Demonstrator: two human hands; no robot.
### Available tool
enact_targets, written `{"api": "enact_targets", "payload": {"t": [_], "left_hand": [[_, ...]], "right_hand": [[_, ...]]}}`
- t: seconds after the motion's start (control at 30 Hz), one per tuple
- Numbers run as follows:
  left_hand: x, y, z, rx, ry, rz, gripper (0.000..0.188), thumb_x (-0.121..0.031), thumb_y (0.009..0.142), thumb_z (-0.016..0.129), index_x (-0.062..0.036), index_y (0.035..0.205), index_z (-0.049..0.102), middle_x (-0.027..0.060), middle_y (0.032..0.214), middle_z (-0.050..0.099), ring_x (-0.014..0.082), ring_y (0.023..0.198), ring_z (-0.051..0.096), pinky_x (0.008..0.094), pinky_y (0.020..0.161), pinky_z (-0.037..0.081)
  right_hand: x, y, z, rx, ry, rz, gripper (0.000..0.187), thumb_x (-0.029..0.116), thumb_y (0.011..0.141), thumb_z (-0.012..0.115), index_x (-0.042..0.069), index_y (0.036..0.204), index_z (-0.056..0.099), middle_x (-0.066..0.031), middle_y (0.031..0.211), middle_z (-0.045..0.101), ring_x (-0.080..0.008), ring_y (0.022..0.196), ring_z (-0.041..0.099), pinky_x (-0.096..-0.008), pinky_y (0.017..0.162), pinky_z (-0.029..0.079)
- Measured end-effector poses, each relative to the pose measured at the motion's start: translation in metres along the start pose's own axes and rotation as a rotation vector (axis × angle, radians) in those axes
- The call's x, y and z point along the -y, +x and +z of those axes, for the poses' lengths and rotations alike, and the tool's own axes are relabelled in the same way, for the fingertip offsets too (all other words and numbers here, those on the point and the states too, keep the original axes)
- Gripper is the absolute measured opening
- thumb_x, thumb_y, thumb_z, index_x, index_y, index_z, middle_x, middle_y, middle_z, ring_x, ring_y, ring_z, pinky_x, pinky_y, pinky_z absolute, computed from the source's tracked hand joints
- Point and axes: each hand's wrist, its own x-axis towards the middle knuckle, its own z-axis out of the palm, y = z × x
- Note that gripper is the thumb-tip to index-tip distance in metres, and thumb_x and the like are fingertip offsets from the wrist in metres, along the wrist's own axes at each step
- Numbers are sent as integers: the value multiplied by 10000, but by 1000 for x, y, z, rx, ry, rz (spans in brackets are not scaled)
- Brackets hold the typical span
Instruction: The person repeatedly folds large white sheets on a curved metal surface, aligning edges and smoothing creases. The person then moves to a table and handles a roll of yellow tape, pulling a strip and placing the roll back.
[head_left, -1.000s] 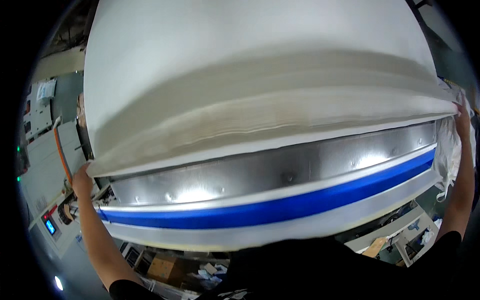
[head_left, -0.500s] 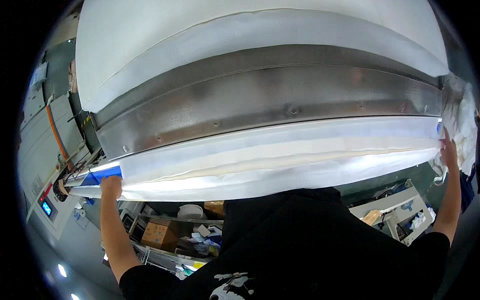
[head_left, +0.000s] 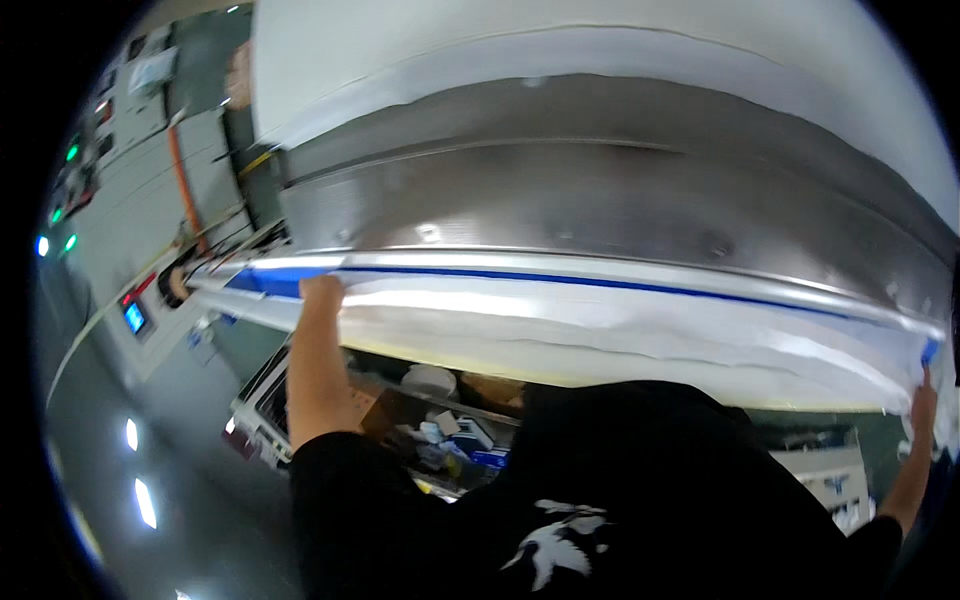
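Note:
A long piece of white fabric (head_left: 560,318) stretches crosswise in front of me, with soft folds along its length. At its left end my left hand (head_left: 322,290) is closed on the far edge of the fabric, beside a blue strip (head_left: 268,280). My right hand (head_left: 923,402) pinches the fabric's right end, one finger pointing up near a small blue patch; its other fingers are partly hidden. Between the fabric and a bright metal rail (head_left: 480,257), a thin blue line runs along the fabric's far edge.
Beyond the rail rises a curved grey metal panel (head_left: 560,200) with bolts, and white sheeting (head_left: 700,60) above it. A machine cabinet (head_left: 130,290) with a small lit screen stands left. Below the fabric are a bin of packages (head_left: 440,445) and a pale unit (head_left: 825,470).
The view has shifted and turned. The fabric's far edge now lies nearer me, showing the rail and blue line along its length. Both hands still hold its ends.

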Motion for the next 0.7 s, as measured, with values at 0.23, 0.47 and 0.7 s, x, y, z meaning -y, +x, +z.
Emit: {"api": "enact_targets", "payload": {"t": [0.23,0.47,0.7], "left_hand": [[35,-20,-56,-296,-450,-400,344,-197,886,530,-80,1201,607,180,1172,634,351,1042,628,451,865,510],[-156,-89,-174,-1054,-925,278,216,-99,880,605,-90,1088,663,111,987,684,264,911,666,372,776,526],[-384,-263,-307,-826,-1138,1495,263,-71,834,619,-83,1096,632,122,1088,653,289,1009,617,400,865,492]], "right_hand": [[-11,-6,25,-52,-22,-74,599,6,935,397,158,1504,286,-160,767,602,-297,642,532,-432,598,430],[125,-18,-30,171,-320,18,727,56,778,574,108,1452,306,-133,1056,663,-338,905,592,-448,836,478],[215,-56,-87,286,39,-183,752,0,778,554,171,1455,275,-188,1055,669,-358,1085,586,-458,1118,311]]}}
